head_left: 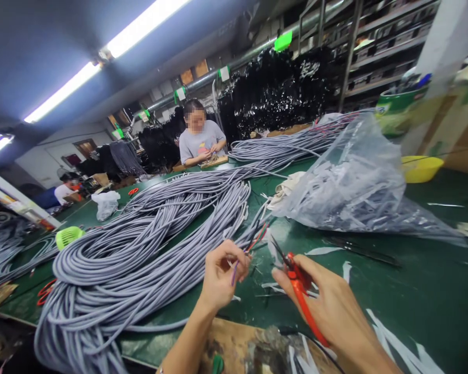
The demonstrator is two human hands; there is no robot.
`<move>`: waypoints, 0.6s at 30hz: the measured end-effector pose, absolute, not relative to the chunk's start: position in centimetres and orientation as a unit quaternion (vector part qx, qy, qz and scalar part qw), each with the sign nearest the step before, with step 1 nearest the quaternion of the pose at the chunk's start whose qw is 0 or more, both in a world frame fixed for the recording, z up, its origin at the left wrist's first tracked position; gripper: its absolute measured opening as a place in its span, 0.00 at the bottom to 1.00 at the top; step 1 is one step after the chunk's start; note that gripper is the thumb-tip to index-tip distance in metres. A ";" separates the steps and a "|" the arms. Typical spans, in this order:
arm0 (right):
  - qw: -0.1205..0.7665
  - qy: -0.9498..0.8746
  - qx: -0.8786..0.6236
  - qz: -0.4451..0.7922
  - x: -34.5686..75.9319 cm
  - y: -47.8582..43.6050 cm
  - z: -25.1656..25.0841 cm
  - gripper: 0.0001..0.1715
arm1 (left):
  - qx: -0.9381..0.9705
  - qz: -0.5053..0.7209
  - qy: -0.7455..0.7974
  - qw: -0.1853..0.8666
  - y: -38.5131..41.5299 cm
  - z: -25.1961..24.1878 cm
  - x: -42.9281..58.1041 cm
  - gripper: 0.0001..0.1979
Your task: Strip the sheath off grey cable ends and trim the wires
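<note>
My left hand (224, 272) pinches the end of a cable, where thin coloured wires (260, 235) fan out, red ones pointing right and a purple one hanging below the fingers. In my right hand (329, 301) are red-handled pliers or cutters (302, 296), their dark tips pointing up and left toward the wires. A whitish strip (273, 248) lies at the tool's tips; whether they grip it is unclear. Long bundles of grey cable (140, 249) lie to the left of my hands. Below them is a stained wooden board (232, 343).
A clear plastic bag of pale scraps (343, 192) stands at the right, near a yellow bowl (421, 169). Dark tweezers or a similar tool (364, 252) and white strips (401, 343) lie on the green table (425, 280). A person (202, 137) works across the table.
</note>
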State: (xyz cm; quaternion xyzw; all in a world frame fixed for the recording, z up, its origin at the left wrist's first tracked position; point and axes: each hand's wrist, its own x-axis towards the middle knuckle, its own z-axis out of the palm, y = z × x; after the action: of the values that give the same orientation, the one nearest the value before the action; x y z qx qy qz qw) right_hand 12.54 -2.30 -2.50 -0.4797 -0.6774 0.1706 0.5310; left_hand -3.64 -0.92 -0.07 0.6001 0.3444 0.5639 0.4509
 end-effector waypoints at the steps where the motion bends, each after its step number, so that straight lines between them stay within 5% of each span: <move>1: 0.535 -0.683 -0.477 0.138 12.4 -2.3 -2.4 0.20 | 0.621 0.567 0.342 0.419 -1.0 -0.1 -3.6 0.14; 8: 0.522 -0.713 -0.468 0.033 11.9 -2.4 -2.9 0.20 | 0.727 0.552 0.356 0.201 -1.4 -0.1 -3.7 0.10; 18: 0.447 -0.765 -0.463 -0.032 12.3 -2.3 -3.5 0.18 | 0.759 0.528 0.355 0.140 -1.7 0.0 -3.1 0.14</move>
State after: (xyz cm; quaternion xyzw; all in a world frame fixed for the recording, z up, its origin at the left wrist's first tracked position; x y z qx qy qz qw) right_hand 12.34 -2.33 -3.49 -0.4628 -0.7651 -0.0317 0.4467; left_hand -3.07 -1.66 -0.03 0.7591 0.3548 0.5276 0.1396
